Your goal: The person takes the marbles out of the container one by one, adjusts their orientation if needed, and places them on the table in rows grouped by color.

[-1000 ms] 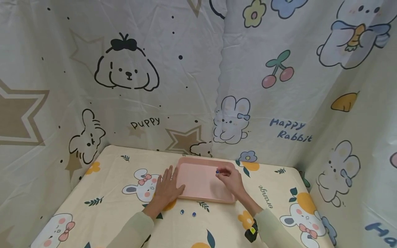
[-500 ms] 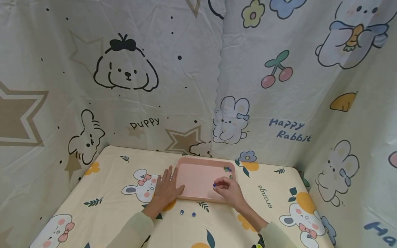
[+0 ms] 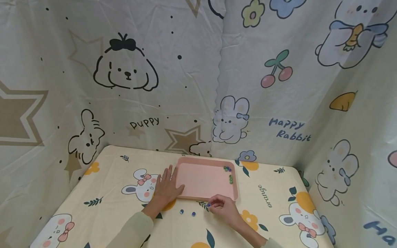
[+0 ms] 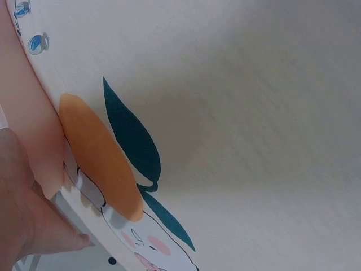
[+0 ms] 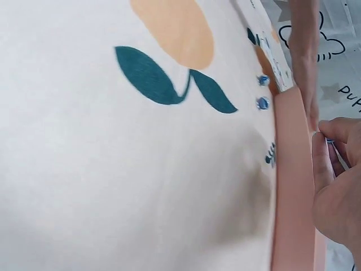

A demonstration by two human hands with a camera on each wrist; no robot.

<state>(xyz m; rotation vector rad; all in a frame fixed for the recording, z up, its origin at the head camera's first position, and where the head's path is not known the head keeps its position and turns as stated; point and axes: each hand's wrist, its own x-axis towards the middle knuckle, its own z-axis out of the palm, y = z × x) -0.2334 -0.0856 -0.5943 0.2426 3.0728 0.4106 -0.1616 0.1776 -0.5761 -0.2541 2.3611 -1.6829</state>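
My left hand (image 3: 167, 187) rests on the left rim of a pink tray (image 3: 198, 181), fingers straight and spread. Between the thumb and fingertips of my right hand (image 3: 225, 209) is a blue marble (image 3: 209, 205), pinched over the tray's front rim. The right wrist view shows that pinch (image 5: 330, 140) with the marble mostly hidden by the fingers. Inside the tray, at its right end, several blue and green marbles (image 3: 227, 169) lie in the back corner, and green marbles (image 3: 231, 179) line the right wall. Two bluish glass marbles (image 3: 193, 214) sit on the cloth in front of the tray.
A cream printed cloth (image 3: 118, 220) with rabbits and oranges covers the table. Patterned curtains (image 3: 173, 86) hang close behind the tray and along both sides.
With the blue marble still pinched, my right hand has come back from above the tray's right part to its front rim, uncovering the marbles inside. The left hand has stayed put.
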